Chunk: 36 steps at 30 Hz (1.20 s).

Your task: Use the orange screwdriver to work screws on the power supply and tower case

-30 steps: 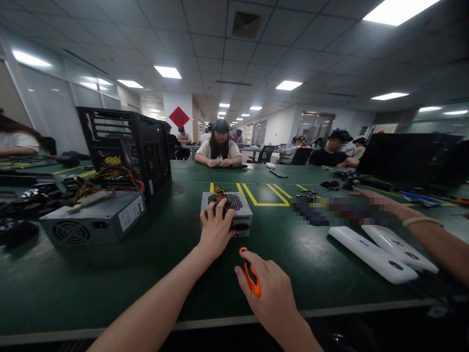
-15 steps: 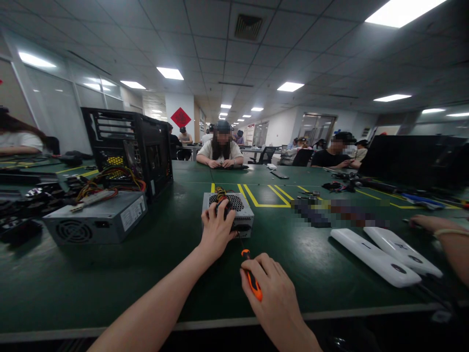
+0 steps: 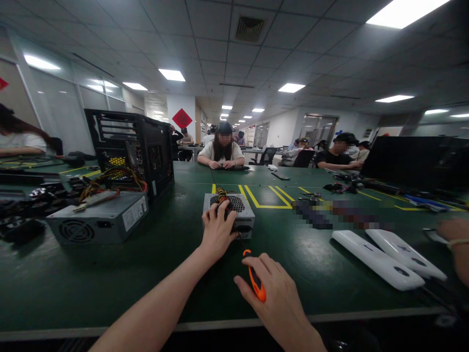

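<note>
A grey metal computer power supply (image 3: 246, 215) with a perforated top sits on the green table in front of me. My left hand (image 3: 219, 225) grips its near left part, fingers over the top and the thumb low on the near side. Under those fingers a bundle of coloured cables (image 3: 222, 194) comes out of the case. My right hand (image 3: 276, 288) holds an orange-and-black screwdriver (image 3: 260, 288) against its fingers, with the thumb lifted away from the handle. The screwdriver's thin shaft points at the near face of the power supply; its tip is too small to make out.
Left stand another power supply (image 3: 98, 220) with loose wires and a black computer case (image 3: 156, 151). To the right lie two white devices (image 3: 377, 259), a phone (image 3: 280, 176) and a black monitor (image 3: 410, 161). A person's hand (image 3: 454, 230) reaches in at the right edge.
My right thumb has swung left, away from the screwdriver handle, and the fingers have loosened. My left hand stays on the power supply. The hand at the right edge has drawn back rightward.
</note>
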Motion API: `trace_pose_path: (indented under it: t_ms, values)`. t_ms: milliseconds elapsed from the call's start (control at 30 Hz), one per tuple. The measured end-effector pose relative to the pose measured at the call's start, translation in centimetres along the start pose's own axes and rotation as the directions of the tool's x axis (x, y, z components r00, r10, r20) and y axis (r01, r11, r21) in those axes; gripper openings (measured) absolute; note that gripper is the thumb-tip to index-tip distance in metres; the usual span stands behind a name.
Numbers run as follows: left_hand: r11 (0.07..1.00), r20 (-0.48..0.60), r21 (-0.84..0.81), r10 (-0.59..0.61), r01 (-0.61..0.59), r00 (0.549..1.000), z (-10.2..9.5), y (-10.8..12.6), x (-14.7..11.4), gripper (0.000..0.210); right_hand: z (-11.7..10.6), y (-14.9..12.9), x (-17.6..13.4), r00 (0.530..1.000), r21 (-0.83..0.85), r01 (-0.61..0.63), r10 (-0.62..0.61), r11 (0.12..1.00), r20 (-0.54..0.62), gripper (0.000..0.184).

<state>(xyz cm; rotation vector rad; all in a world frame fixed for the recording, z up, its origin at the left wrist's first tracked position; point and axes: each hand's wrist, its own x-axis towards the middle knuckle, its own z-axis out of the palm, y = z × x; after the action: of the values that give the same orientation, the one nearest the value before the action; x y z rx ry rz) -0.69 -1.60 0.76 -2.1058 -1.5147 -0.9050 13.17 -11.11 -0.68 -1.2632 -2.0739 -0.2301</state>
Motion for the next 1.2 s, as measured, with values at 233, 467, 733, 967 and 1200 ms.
trace_pose_path:
  t_ms: [233, 467, 733, 967, 1200]
  values:
    - [1.000, -0.010, -0.003, 0.000, -0.001, 1.000, 0.1, 0.0, 0.0, 0.048, 0.0, 0.3, -0.2, 0.999, -0.008, 0.033, -0.033, 0.999, -0.014, 0.015]
    - [1.000, -0.004, -0.001, 0.000, 0.000, 1.000, 0.0, 0.0, 0.0, 0.048, -0.2, 0.2, -0.1, 1.000, -0.017, 0.012, -0.012, 1.000, 0.001, 0.019]
    - [1.000, -0.008, -0.004, 0.004, -0.004, 1.000, 0.2, -0.1, 0.0, 0.048, -0.5, 0.2, -0.3, 0.997, -0.037, 0.048, -0.046, 0.998, 0.058, 0.019]
    - [1.000, -0.002, 0.006, 0.000, 0.000, 1.000, 0.4, -0.1, 0.0, 0.048, -0.5, 0.2, 0.0, 1.000, -0.023, 0.001, 0.000, 1.000, 0.023, 0.027]
    - [1.000, 0.015, -0.003, 0.004, -0.004, 1.000, 0.2, -0.1, 0.0, 0.046, -0.1, 0.1, -0.2, 0.999, -0.080, 0.048, -0.046, 0.996, 0.024, 0.017]
